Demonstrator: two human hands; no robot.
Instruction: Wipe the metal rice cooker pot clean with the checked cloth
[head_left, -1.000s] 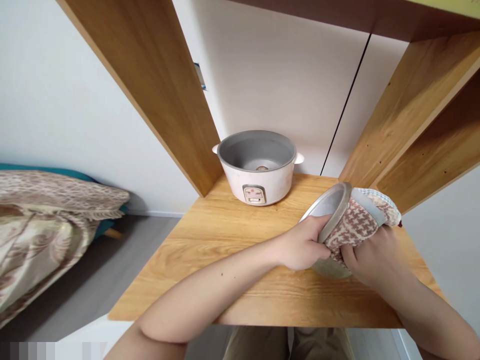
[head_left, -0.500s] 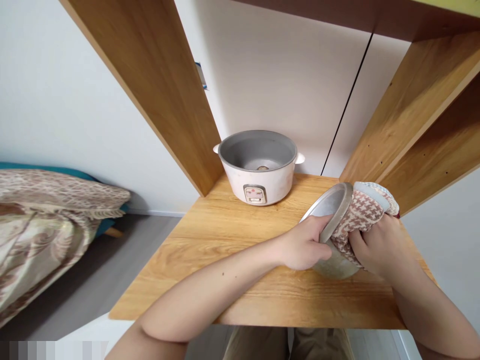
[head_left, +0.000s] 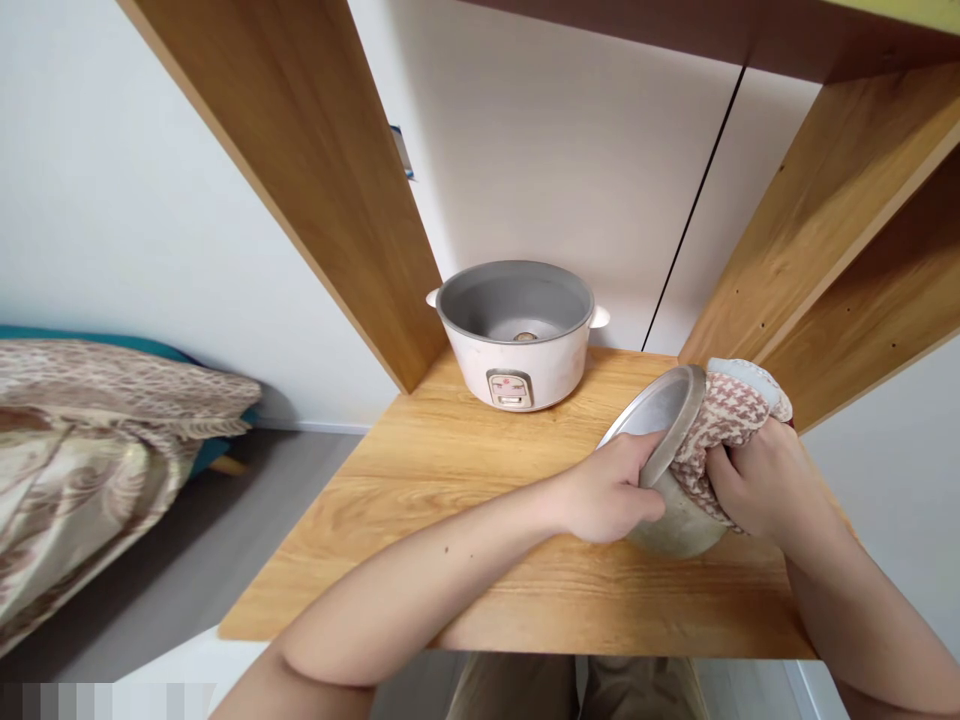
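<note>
A metal inner pot (head_left: 679, 515) is tilted on its side over the wooden desk, its mouth facing left. My left hand (head_left: 619, 488) grips the pot's rim, thumb on the outside and fingers inside. My right hand (head_left: 765, 478) is closed on a brown-and-white houndstooth cloth (head_left: 731, 415) with a pale blue edge, pressed against the pot's outer wall. Farther back stands the white rice cooker body (head_left: 517, 365), lidless, with its grey inside and round centre plate showing.
The wooden desk top (head_left: 360, 540) spans between a wooden side panel (head_left: 315, 200) on the left and wooden shelving (head_left: 847, 220) on the right. A shelf (head_left: 675, 35) hangs overhead. Patterned bedding (head_left: 112, 430) lies to the left, beyond a strip of grey floor.
My right hand and the cloth have shifted slightly up along the pot's outer wall, baring more of its lower side. My left hand and the rice cooker stay where they were.
</note>
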